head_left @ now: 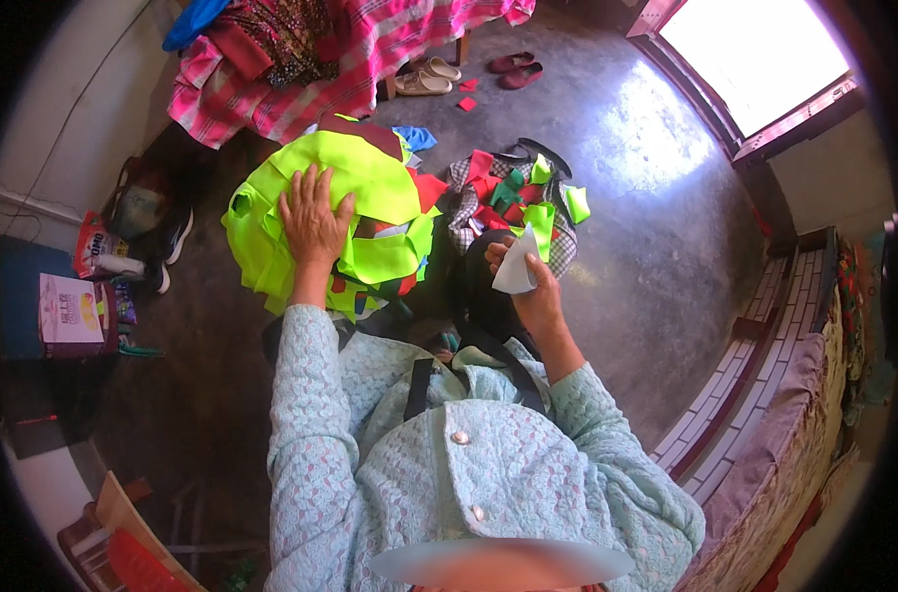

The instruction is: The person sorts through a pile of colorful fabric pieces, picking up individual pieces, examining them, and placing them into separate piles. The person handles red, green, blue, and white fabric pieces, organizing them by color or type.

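Note:
A big heap of neon yellow-green cloth pieces [385, 187], with red, blue and maroon bits among them, rises in front of me on the left. My left hand [316, 212] lies on top of it, fingers spread, gripping nothing. To the right, my right hand [540, 296] pinches a small pale grey-white piece [516, 271], folded to a point; whether it is cloth or paper I cannot tell. Just beyond that hand, a black-and-white checked cloth [565, 247] holds red, green and yellow scraps [508, 192].
A bed with a pink plaid cover [400, 39] stands at the far left. Beige shoes [427, 77], maroon shoes [515, 71] and small red scraps [468, 103] lie on the grey floor [656, 266]. Boxes [71, 308] stand at left; a tiled ledge [735, 395] runs along the right.

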Available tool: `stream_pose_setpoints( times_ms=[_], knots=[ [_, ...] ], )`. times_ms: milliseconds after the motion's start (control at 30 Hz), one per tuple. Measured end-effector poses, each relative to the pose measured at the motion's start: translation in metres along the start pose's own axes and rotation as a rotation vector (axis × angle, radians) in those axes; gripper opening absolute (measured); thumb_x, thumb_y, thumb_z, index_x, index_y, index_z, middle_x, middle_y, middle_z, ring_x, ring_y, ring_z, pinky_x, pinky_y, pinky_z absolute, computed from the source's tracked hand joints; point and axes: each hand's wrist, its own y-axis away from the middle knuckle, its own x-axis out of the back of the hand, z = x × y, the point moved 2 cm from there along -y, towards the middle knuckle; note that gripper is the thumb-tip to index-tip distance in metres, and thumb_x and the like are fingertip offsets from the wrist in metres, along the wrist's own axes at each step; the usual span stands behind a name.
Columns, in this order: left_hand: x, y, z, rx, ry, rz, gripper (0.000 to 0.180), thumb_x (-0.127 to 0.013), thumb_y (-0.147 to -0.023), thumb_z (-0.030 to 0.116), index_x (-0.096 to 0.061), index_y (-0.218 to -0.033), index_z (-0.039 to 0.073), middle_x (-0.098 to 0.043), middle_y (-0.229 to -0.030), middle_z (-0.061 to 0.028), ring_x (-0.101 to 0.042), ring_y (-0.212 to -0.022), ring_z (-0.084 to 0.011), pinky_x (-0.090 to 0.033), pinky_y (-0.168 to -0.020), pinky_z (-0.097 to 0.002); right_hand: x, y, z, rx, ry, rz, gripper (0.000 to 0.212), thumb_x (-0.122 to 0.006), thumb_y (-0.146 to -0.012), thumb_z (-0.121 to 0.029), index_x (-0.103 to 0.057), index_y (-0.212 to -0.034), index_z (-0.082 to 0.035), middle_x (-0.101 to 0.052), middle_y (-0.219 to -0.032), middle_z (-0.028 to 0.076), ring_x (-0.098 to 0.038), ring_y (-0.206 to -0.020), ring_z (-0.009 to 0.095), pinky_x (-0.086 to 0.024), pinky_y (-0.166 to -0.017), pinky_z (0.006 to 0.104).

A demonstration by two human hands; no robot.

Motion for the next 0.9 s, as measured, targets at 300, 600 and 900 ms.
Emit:
stream_pose_setpoints(
  times_ms=[300,600,900],
  knots=[
    [-0.001,-0.001,0.0,-0.004,-0.002,0.011,0.055,-0.051,-0.089,0.05,-0.051,-0.13,0.014,-0.047,-0.139,-0.0097,-0.038,-0.132,-0.031,-0.026,-0.107,-0.0532,0.005,0.004,-0.027,0.573,1.124,0.179,0.035,-0.048,-0.097,-0.026,-0.061,-0.127,-0.013,-0.048,-0.128,0.01,-0.041,-0.122,0.025,-0.027,-0.108,0.0376],
    [0.005,-0.002,0.004,0.024,0.05,-0.012,0.056,-0.053,-0.088,0.047,-0.051,-0.13,0.011,-0.047,-0.139,-0.0124,-0.038,-0.132,-0.0326,-0.025,-0.107,-0.0533,0.006,-0.014,-0.034,0.33,1.212,0.026,0.025,-0.053,-0.095,-0.01,-0.06,-0.118,-0.003,-0.059,-0.094,0.003,-0.055,-0.084,0.011,-0.043,-0.072,0.0263],
    [0.007,0.0,0.001,0.059,0.088,-0.027,0.059,-0.048,-0.089,0.051,-0.05,-0.132,0.012,-0.046,-0.14,-0.0119,-0.036,-0.133,-0.0327,-0.022,-0.109,-0.0548,-0.126,-0.068,-0.03,0.084,0.564,-0.17,0.03,-0.063,-0.089,-0.01,-0.059,-0.118,-0.001,-0.064,-0.096,0.002,-0.059,-0.081,0.01,-0.048,-0.074,0.0257]
  ],
)
